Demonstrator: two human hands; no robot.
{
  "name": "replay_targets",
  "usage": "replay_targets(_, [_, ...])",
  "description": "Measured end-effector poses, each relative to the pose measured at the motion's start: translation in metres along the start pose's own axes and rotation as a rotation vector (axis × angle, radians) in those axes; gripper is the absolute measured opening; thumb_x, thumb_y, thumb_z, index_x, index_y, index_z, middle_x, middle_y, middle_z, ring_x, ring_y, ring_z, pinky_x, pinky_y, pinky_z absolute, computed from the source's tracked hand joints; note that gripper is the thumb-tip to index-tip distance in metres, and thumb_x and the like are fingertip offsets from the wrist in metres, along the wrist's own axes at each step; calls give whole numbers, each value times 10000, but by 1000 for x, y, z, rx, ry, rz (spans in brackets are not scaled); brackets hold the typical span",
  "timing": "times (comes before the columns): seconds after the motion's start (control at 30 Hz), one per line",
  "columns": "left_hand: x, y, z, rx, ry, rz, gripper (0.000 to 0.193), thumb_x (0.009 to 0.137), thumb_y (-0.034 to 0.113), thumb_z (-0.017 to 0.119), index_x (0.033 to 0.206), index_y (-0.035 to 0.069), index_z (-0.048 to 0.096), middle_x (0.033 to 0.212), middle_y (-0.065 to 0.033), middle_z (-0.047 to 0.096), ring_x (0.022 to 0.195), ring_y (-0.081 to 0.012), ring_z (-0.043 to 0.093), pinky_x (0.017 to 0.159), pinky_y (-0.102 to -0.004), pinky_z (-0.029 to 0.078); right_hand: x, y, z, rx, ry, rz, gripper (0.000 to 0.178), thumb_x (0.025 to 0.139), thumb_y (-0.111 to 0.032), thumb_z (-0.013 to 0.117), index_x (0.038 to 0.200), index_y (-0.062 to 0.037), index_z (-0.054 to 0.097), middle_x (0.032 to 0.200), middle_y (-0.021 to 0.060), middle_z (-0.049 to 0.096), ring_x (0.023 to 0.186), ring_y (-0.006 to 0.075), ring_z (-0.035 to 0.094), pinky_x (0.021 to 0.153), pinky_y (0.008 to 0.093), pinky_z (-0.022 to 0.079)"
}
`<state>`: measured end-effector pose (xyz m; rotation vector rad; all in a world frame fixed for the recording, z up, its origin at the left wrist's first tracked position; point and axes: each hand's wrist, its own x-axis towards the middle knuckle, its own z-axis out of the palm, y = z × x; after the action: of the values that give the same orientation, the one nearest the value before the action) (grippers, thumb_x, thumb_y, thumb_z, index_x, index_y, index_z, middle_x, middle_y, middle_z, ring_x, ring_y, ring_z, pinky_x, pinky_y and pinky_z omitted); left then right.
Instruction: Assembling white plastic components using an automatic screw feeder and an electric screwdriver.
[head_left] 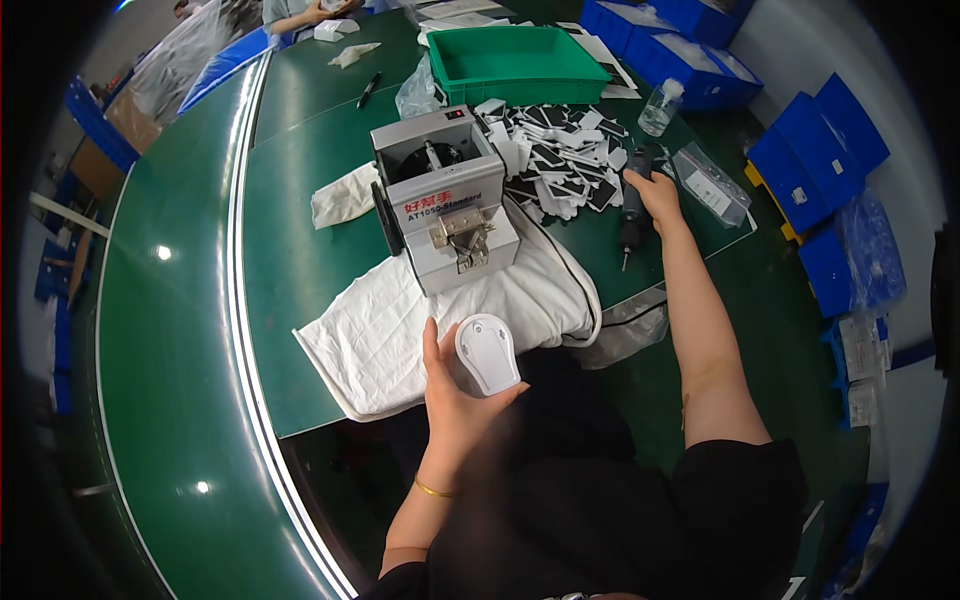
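In my left hand (452, 412) is a white plastic housing (488, 357), rounded at one end, its hollow side facing up. Thumb and fingers curve round its sides, just off the near edge of the table. Over at the right, my right hand (656, 198) is closed on a dark electric screwdriver (632, 215), whose thin bit points down toward me. Between my hands and farther off stands a grey screw feeder (450, 195) with an open top and a metal outlet at its front. It rests on a white cloth (375, 335).
Behind the feeder lies a heap of small white and black pieces (560, 160), with a green bin (520, 68) beyond. A clear jar (658, 112) and plastic bag (712, 185) lie to the right. Blue boxes (820, 140) stand along that side. Another person's hand (318, 12) shows far off.
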<state>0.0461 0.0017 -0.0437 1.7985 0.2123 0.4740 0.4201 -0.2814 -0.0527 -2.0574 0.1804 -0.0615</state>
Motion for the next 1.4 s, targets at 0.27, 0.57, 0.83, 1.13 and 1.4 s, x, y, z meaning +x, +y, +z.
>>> replay_targets(0.27, [-16,8,-20,-252,-26,-27,1364,548,76,947,1549,112,21,1390,-182,457,1245,-286,506,1064,-414,410,13,26,-7,-66,181,-93,660,830,-413,758,1213,93,573,1048,168,671,927,213,640,812,320,494])
replay_targets(0.57, [-33,25,-43,-468,29,-107,1414,545,240,976,1558,114,-2,1361,-154,438,1247,-269,488,1067,-403,390,-28,-24,0,-222,272,-168,716,827,-421,760,1316,50,534,1267,217,601,1156,287,594,965,349,469])
replay_targets(0.83, [-38,11,-49,-481,9,-104,1339,586,24,909,1555,146,-6,1404,-148,404,1239,-271,504,1033,-421,450,-96,-111,33,183,14,-407,415,917,-257,700,1213,24,626,1107,94,672,1007,150,616,882,273,477])
replay_targets(1.13, [-49,5,-63,-483,68,-112,1334,603,97,934,1551,122,-5,1400,-178,423,1258,-284,498,1051,-420,434,-259,-235,168,1,-284,-1246,89,882,-122,676,922,-52,713,876,85,622,794,230,599,703,337,476])
replay_targets(1.4, [-70,3,-91,-432,133,-90,1289,609,82,922,1549,111,41,1413,-183,400,1268,-282,481,1046,-410,439,-218,-208,344,-787,-44,-959,215,892,-128,530,937,-89,736,1110,88,668,1074,307,600,892,457,467])
